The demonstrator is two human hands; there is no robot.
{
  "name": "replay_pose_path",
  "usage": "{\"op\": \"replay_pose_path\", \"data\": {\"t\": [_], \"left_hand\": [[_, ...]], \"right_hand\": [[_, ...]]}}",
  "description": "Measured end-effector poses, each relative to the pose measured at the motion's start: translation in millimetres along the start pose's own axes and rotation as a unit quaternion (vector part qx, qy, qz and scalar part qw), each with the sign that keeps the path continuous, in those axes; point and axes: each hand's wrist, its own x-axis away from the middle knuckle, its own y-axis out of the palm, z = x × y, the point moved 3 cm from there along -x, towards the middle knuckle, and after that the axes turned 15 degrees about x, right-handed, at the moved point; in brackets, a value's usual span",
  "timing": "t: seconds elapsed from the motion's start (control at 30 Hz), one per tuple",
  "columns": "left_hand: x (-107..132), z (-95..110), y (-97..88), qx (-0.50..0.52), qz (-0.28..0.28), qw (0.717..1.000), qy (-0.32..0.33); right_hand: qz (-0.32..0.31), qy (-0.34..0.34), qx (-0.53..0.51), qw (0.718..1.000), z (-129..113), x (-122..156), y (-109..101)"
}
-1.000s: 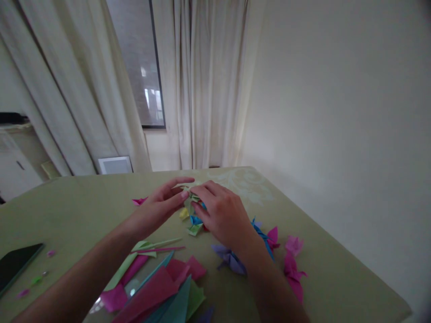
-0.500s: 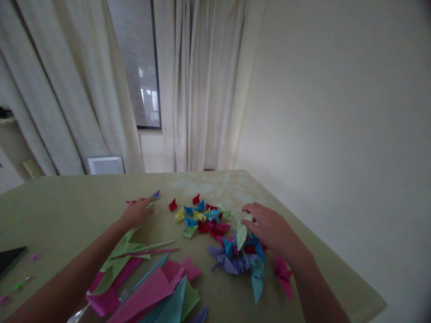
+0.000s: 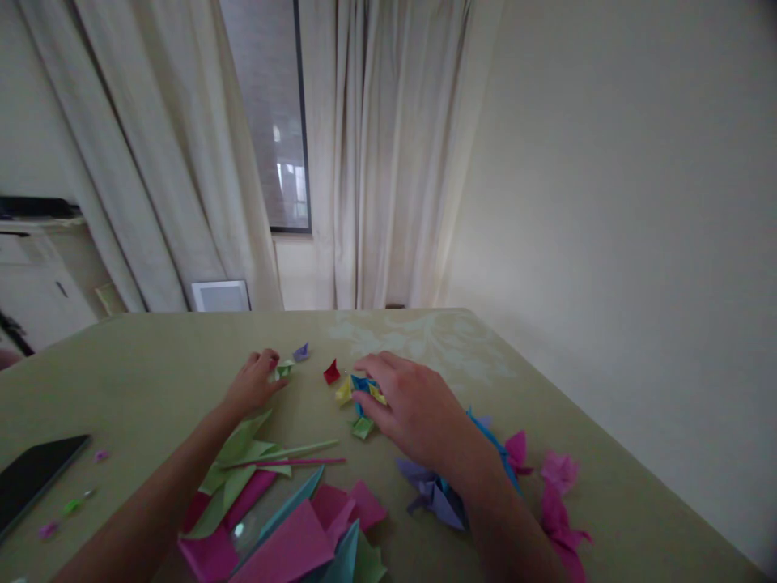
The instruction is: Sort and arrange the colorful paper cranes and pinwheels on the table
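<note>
My left hand (image 3: 252, 385) rests on the far left of the table, thumb and fingers apart around a small light green folded paper piece (image 3: 284, 369). A bit of pink paper shows by its fingertips. Just beyond sits a purple folded piece (image 3: 301, 351). My right hand (image 3: 413, 401) arches over the cluster of small folded pieces, its thumb and fingers spread around blue and yellow ones (image 3: 376, 393). A red piece (image 3: 331, 372), a yellow piece (image 3: 343, 392) and a green piece (image 3: 363, 427) lie left of it. The hand hides the rest of the cluster.
Purple paper cranes (image 3: 434, 494) lie beneath my right forearm, with pink ones (image 3: 562, 514) farther right. Larger pink folded sheets (image 3: 297, 542) and green paper strips (image 3: 243, 461) fill the near middle. A dark tablet-like object (image 3: 42, 474) lies left, beside small beads (image 3: 71, 507).
My right hand has moved left from the larger cranes onto the small folded pieces. My left hand's thumb and fingers now surround the green piece. The view has turned slightly left.
</note>
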Motion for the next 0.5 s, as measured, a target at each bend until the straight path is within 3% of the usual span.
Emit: {"op": "replay_pose_path", "data": {"t": [0.13, 0.23, 0.3, 0.4, 0.5], "left_hand": [[-6.2, 8.3, 3.0, 0.037, -0.031, 0.999, 0.014], [-7.9, 30.3, 0.3, 0.070, -0.046, 0.996, 0.019], [-4.0, 60.2, -5.4, 0.135, -0.058, 0.988, 0.048], [11.5, 123.4, -19.2, 0.313, -0.082, 0.933, 0.156], [31.1, 177.6, -32.8, 0.354, -0.069, 0.901, 0.242]], "right_hand": [[-0.007, 0.004, 0.016, 1.000, 3.2, -9.8, 11.4], [0.008, 0.037, 0.021, 0.999, 14.2, -15.0, 14.3], [0.028, 0.063, 0.016, 0.997, 20.3, -18.0, 14.5], [0.062, 0.074, -0.011, 0.995, 23.4, -22.1, 15.9], [0.072, 0.056, -0.049, 0.995, 22.7, -24.8, 19.8]]}}
